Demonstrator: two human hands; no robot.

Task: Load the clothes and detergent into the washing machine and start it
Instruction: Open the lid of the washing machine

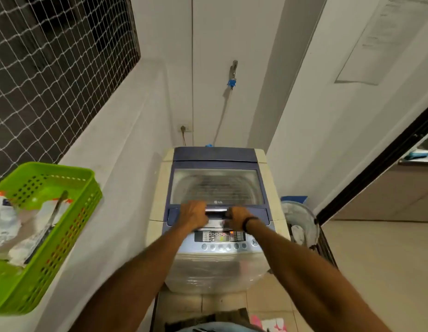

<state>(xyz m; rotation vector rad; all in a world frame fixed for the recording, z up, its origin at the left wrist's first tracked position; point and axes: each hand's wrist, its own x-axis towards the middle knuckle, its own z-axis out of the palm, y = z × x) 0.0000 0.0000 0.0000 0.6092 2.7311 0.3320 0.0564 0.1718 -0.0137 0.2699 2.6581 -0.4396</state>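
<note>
Head view: both hands on the washing machine [216,212], its glass-panelled lid [216,188] down flat; left hand [193,216] and right hand [237,218] curl their fingers on the chrome lid handle [216,210] at the lid's front edge, above the button panel [220,236]. Left of the machine, a perforated green plastic basket [48,236] sits on the ledge; right of it, open tiled floor [387,259]

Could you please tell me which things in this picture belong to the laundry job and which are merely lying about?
For the job:
washing machine
its lid, closed
lid handle
left hand and right hand, both at the handle
control panel
white bottles, perhaps detergent, in the green basket

Lying about:
window netting
wall tap
standing fan
</note>
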